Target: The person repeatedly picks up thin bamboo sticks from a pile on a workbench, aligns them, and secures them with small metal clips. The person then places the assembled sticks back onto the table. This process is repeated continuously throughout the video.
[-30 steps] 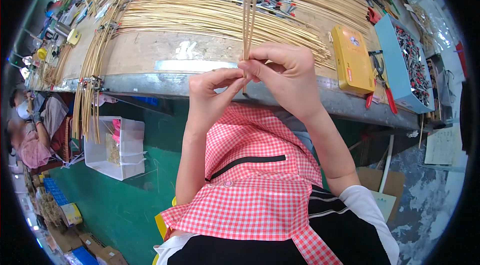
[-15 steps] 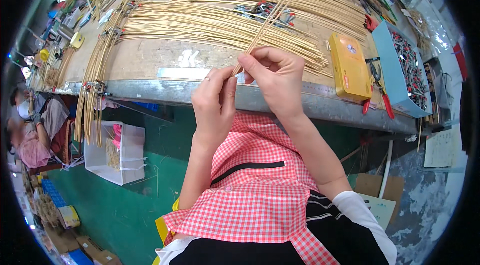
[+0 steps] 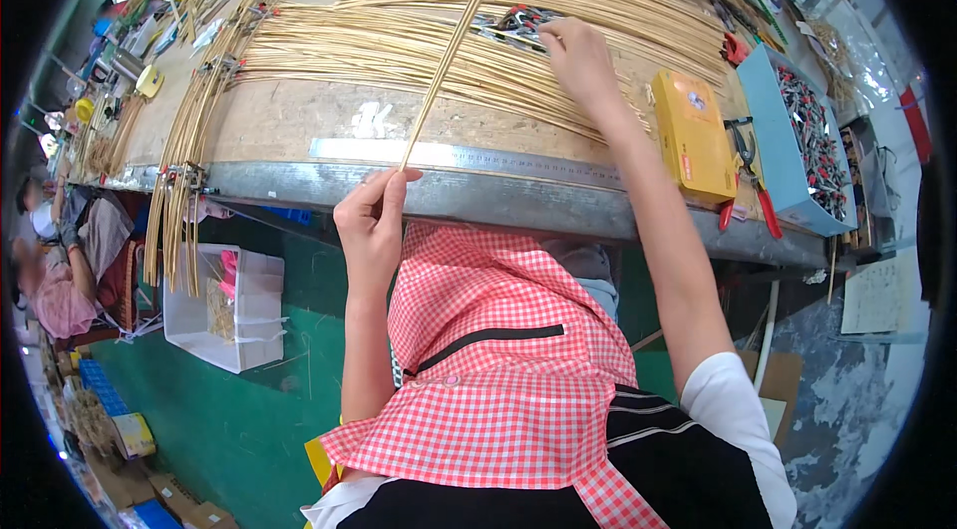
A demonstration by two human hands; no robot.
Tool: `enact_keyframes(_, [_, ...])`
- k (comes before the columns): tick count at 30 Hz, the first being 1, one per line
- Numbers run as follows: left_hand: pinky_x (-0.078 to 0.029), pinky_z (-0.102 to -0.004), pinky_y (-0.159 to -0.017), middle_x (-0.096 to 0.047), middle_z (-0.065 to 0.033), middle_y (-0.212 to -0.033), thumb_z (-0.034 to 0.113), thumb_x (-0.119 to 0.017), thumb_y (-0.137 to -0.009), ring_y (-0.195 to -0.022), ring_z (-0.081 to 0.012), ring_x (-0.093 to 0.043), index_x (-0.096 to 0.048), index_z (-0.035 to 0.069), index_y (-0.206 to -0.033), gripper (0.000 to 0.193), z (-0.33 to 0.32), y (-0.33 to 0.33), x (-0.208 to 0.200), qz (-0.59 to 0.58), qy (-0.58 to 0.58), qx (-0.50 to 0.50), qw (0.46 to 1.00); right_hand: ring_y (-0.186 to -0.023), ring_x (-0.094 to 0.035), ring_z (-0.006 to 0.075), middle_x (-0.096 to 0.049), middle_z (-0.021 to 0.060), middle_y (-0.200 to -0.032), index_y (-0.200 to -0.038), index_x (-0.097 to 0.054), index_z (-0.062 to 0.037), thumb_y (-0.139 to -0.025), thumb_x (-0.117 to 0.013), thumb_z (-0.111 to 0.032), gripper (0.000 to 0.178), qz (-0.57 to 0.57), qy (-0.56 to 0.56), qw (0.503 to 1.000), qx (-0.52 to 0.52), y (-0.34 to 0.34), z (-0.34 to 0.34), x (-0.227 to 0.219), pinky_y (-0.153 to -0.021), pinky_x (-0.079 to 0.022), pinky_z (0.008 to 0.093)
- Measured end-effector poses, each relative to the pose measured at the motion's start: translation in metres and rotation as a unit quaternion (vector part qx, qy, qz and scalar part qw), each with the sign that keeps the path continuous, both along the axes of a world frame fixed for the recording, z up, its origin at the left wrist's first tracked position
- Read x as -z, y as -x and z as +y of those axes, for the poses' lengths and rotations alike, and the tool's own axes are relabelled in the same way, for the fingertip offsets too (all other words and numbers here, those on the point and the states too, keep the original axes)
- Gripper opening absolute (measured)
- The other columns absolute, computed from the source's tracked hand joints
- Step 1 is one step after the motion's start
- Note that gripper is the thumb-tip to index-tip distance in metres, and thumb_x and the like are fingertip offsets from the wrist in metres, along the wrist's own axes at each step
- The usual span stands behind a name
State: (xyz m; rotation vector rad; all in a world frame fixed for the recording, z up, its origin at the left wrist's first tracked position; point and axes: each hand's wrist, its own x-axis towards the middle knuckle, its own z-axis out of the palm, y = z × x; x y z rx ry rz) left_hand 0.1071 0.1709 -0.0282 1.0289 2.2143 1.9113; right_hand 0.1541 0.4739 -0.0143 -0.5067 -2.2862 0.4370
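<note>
The left hand (image 3: 371, 220) pinches the low end of the held sticks (image 3: 435, 92) between thumb and fingers, its grip closed on them just above the counter's near edge. Their long axis slants up and to the right, away from the body, crossing in view over the lying sticks (image 3: 319, 40), which run mostly left to right on the counter (image 3: 299, 110). The right hand (image 3: 583, 60) is out over those sticks, at the right side of a small heap of clips (image 3: 526, 18). The clips lie just left of its fingertips, between them and the held sticks as seen; the right hand is much the nearer to them, the left well apart. The right grip is curled, fingers bunched together, but whether it has hold of a clip cannot be told. A ruler (image 3: 379, 150) lies along the near edge, and a yellow tin (image 3: 688, 135) stands to the right, beside a blue box (image 3: 753, 130).
</note>
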Motion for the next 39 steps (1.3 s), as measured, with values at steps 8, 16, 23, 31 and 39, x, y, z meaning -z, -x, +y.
enact_keyframes(8, [-0.017,-0.02,-0.044,-0.039,0.0075,-0.06,0.016,-0.055,-0.095,-0.05,0.0001,-0.027,-0.067,-0.005,-0.093,0.024,0.009,-0.013,0.003,-0.217,-0.043,0.086,0.972,-0.094,-0.062,0.0366,-0.062,0.0205,-0.094,-0.09,-0.064,-0.0015,-0.08,-0.054,-0.003,0.014,-0.19,-0.095,0.976,0.039,0.029,0.061,0.027,-0.078,-0.05,0.0461])
enact_keyframes(16, [-0.021,-0.0192,-0.045,-0.041,0.008,-0.059,0.015,-0.056,-0.094,-0.051,0.0003,-0.031,-0.068,-0.004,-0.094,0.023,0.006,-0.017,0.007,-0.262,-0.064,0.132,0.954,-0.086,-0.061,0.0362,-0.064,0.016,-0.086,-0.098,-0.068,-0.0095,-0.082,-0.055,-0.007,0.021,-0.083,-0.116,0.985,0.092,-0.022,0.013,0.0,-0.075,-0.048,0.0456])
enact_keyframes(23, [-0.026,-0.0197,-0.049,-0.048,0.0057,-0.062,0.016,-0.06,-0.092,-0.056,-0.0012,-0.037,-0.07,-0.002,-0.091,0.022,0.013,-0.025,0.009,-0.22,-0.037,0.129,0.966,-0.086,-0.066,0.0312,-0.068,0.0156,-0.102,-0.109,-0.066,-0.007,-0.084,-0.057,-0.003,0.027,0.046,0.009,0.998,0.05,-0.058,0.021,0.008,-0.076,-0.053,0.0389])
enact_keyframes(31, [-0.029,-0.0207,-0.051,-0.053,0.0033,-0.067,0.015,-0.06,-0.092,-0.059,-0.0029,-0.039,-0.07,-0.002,-0.092,0.02,0.011,-0.033,0.002,-0.203,-0.02,0.134,0.97,-0.074,-0.061,0.0155,-0.063,0.011,-0.094,-0.118,-0.057,0.0071,-0.092,-0.05,0.002,0.027,0.275,0.63,0.699,-0.199,-0.09,-0.023,0.0,-0.072,-0.057,0.0304])
enact_keyframes(39, [-0.029,-0.0209,-0.051,-0.056,0.0012,-0.069,0.014,-0.06,-0.092,-0.059,-0.0035,-0.039,-0.07,-0.001,-0.091,0.019,0.014,-0.04,0.001,-0.17,-0.003,0.142,0.975,-0.067,-0.053,0.0113,-0.062,0.0126,-0.093,-0.118,-0.057,0.0081,-0.091,-0.054,0.001,0.028,0.2,0.592,0.728,-0.282,-0.106,-0.131,-0.011,-0.057,-0.056,0.0269])
